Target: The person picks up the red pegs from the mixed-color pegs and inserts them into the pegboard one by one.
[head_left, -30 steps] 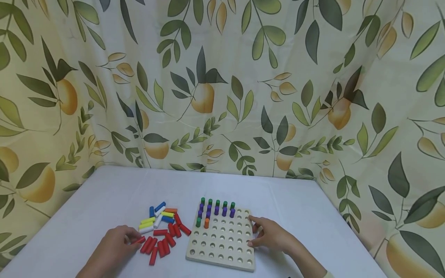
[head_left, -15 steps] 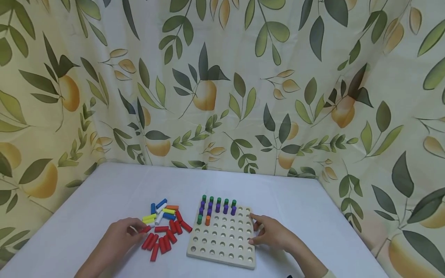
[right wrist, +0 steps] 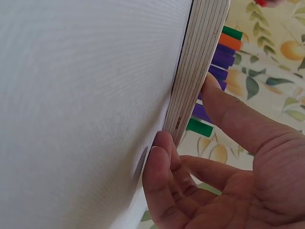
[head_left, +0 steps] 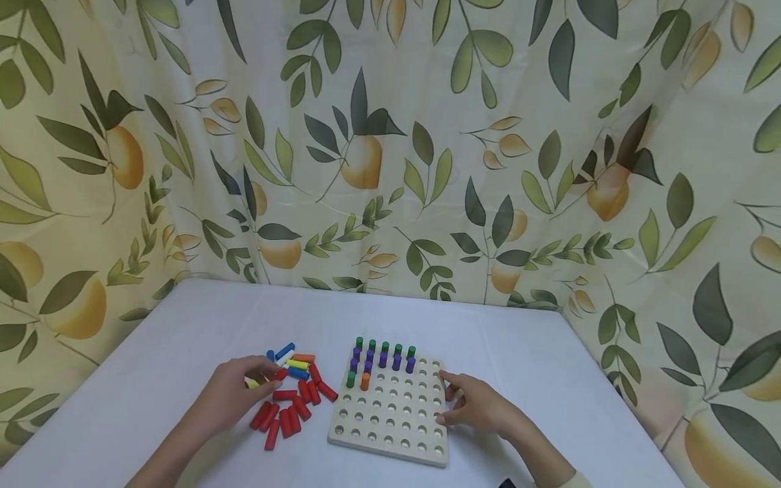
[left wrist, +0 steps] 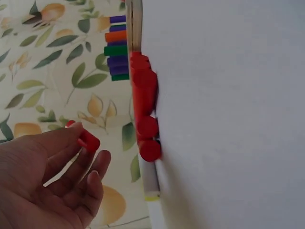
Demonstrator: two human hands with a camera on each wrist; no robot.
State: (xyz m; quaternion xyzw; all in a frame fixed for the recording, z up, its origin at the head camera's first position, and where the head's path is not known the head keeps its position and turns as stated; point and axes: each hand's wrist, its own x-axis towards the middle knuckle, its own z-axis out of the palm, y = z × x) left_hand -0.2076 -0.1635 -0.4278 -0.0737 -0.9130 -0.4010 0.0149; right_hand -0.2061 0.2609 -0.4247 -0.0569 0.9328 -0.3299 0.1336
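Note:
My left hand (head_left: 226, 393) pinches a red peg (left wrist: 89, 141) between thumb and fingertips, raised over the loose pegs. In the left wrist view the peg is tilted and the other fingers are loosely bent. To the right lies a pale wooden pegboard (head_left: 387, 453) with rows of round holes. Green pegs (head_left: 384, 346) stand along its back row, purple pegs (head_left: 397, 363) before them, then one green peg (head_left: 350, 379) and one orange peg (head_left: 365, 382). My right hand (head_left: 482, 407) holds the board's right edge, thumb at the top edge and bent fingers against the side.
Several loose red pegs (head_left: 285, 395) lie left of the board. Behind them are blue pegs (head_left: 298, 373), a yellow peg (head_left: 298, 364), and another orange peg (head_left: 304, 358). My left hand partly hides others. A patterned curtain (head_left: 390, 251) hangs behind the white table (head_left: 525, 359).
The left hand has lifted the red peg from beside the pile and moved it up and to the right, over the loose pegs. The right hand stays at the board's edge.

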